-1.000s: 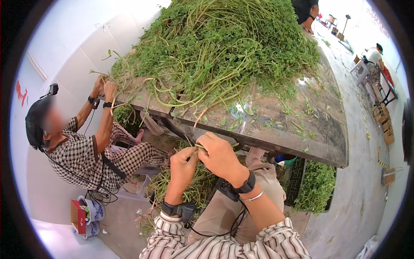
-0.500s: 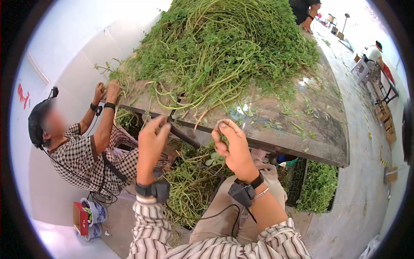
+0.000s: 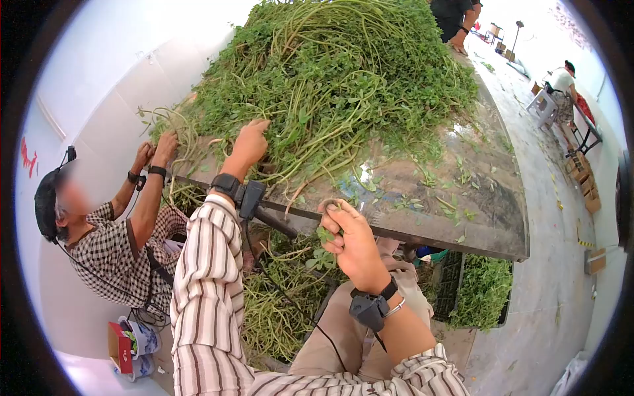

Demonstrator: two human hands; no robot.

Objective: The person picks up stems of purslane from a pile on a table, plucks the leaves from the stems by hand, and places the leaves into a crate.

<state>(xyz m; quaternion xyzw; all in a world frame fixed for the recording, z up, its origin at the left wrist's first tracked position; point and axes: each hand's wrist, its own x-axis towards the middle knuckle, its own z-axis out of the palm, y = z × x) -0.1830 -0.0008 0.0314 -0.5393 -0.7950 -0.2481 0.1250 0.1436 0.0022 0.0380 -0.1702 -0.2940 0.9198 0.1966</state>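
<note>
Two hands are split between jobs: the left hand (image 3: 249,142) is stretched to the heap of greens (image 3: 330,72) piled on the bench (image 3: 475,211) at upper centre, its grip closing into the stems. A leafy sprig (image 3: 325,239) is kept pinched in the right hand (image 3: 353,241) at centre frame, just below the bench edge and above the discarded stems (image 3: 277,303).

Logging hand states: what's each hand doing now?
Left hand: on the greens pile, grip cannot be told.
Right hand: closed on a sprig.

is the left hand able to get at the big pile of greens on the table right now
Probably yes. The left hand is stretched over the table edge and already rests on the near side of the pile of greens, with nothing between them. The right hand stays low, pinching a small sprig.
</note>
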